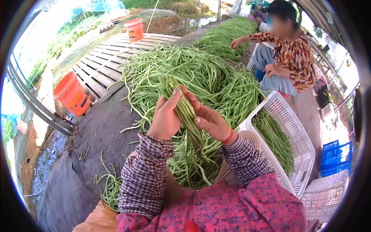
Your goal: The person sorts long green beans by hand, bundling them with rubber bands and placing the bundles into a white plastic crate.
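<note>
A bunch of long green beans is between my two hands, its upper ends standing above my fingers and its lower ends hanging toward my lap. My left hand is wrapped round the upper part, the thumb lying along the front. My right hand grips the same bunch from the other side, with a red band at the wrist. Behind and below my hands spreads a large heap of long beans. To my right, a white plastic crate holds more long beans laid lengthwise.
An orange bucket stands at left, another orange bucket on a slatted platform. A person sits at upper right by the heap. Blue crates and another white crate are at lower right. An orange sack lies lower left.
</note>
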The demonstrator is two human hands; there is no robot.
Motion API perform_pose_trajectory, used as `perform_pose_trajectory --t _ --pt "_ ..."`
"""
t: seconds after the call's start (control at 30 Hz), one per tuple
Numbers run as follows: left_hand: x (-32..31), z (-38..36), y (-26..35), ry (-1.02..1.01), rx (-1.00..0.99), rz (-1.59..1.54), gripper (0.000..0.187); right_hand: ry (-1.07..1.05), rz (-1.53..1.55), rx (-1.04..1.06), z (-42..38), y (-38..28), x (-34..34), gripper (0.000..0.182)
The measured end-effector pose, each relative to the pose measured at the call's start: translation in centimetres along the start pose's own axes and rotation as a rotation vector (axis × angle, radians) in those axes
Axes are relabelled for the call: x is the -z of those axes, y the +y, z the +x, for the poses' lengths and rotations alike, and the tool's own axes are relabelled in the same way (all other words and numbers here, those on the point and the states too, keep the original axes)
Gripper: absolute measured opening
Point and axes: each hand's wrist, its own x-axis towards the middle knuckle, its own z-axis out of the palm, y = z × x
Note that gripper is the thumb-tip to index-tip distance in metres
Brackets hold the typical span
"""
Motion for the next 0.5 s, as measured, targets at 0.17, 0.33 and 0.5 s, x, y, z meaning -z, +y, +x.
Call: perform_pose_trajectory --t 0.17,0.33,0.5 --pt "-0.1 0.0 -0.1 -0.027 -0.052 0.187 0.026 0.24 -0.001 0.134 0.2 0.3 -0.2 0.028" --pt "-0.5 0.0 -0.4 0.052 -0.057 0.202 0.028 0.375 -0.102 0.25 0.3 -1.0 0.1 0.028" --pt "0.7 0.3 -0.4 -0.054 0.008 -0.084 0.041 0.377 -0.591 0.409 0.0 -1.0 -0.7 0.039"
